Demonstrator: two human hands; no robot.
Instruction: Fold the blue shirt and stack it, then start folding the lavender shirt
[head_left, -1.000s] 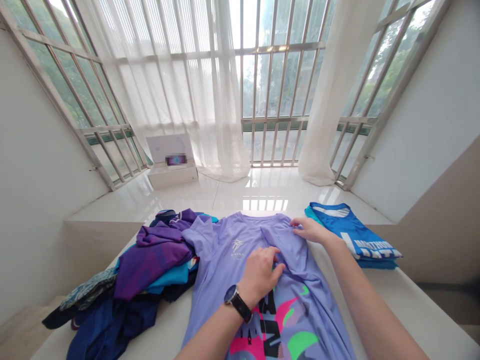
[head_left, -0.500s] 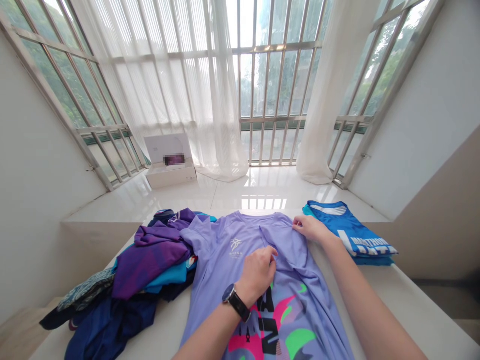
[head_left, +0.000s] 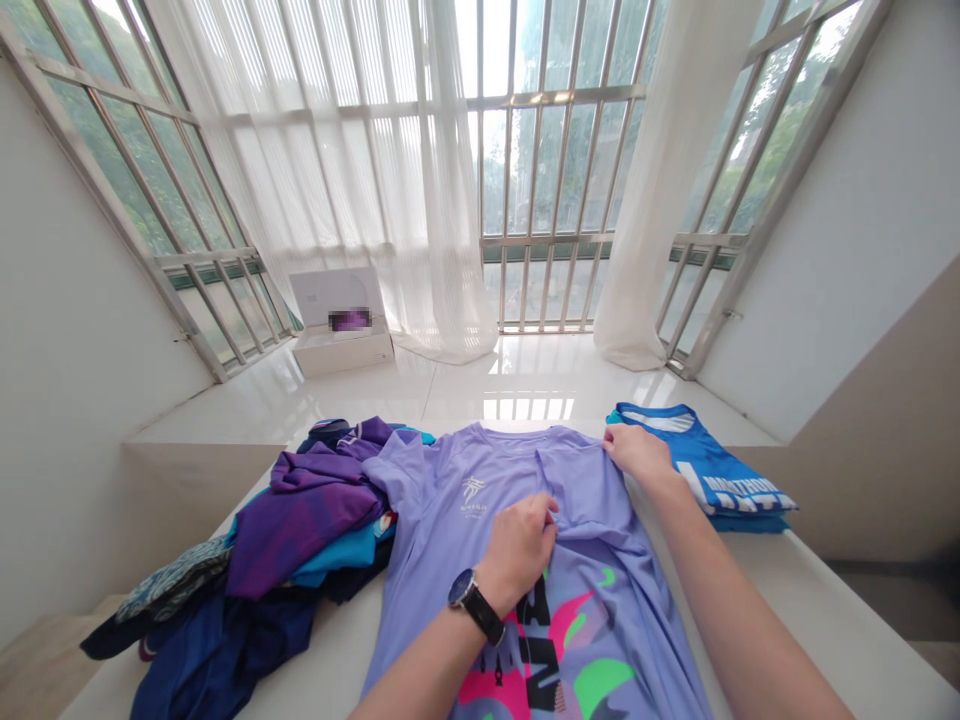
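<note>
A lilac T-shirt (head_left: 465, 530) with a pink, green and black print lies spread face up on a white table (head_left: 817, 620). My left hand (head_left: 519, 548), with a black watch on the wrist, rests on the shirt's chest with the fingers curled into a fold of cloth. My right hand (head_left: 640, 452) pinches the shirt's right shoulder near the sleeve, right beside a folded blue shirt (head_left: 712, 470).
A heap of unfolded purple, teal and navy clothes (head_left: 285, 540) lies on the table's left side. Beyond the table is a glossy white floor with a white box (head_left: 341, 335), sheer curtains and barred windows. A beige ledge runs along the right wall.
My right hand has drawn the shirt's right shoulder outward to the right, flattening the cloth there. My left hand has stayed on the chest, fingers curling a little more.
</note>
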